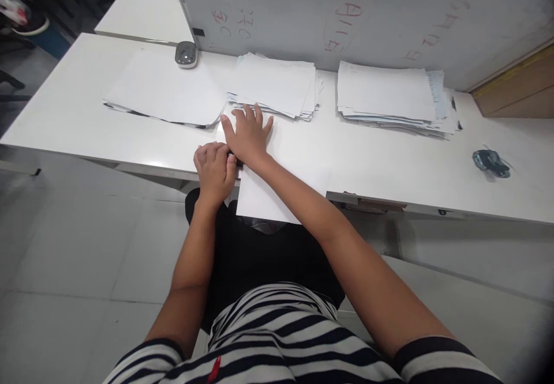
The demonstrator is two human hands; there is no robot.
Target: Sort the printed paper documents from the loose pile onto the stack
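Observation:
My right hand lies with spread fingers on a white sheet of paper, whose near end sticks out over the table edge. Close beside it, at the sheet's left side, my left hand is curled around a small dark object. Most of that object is covered by the fingers, so its kind cannot be made out. Just beyond my right fingertips sits a stack of papers. Left of it, a large white sheet with dark marks along its near edge rests on the table.
The white table runs along a whiteboard with red writing. A second paper stack lies to the right. Farther right is a dark bluish object. A grey rounded device stands at the back left.

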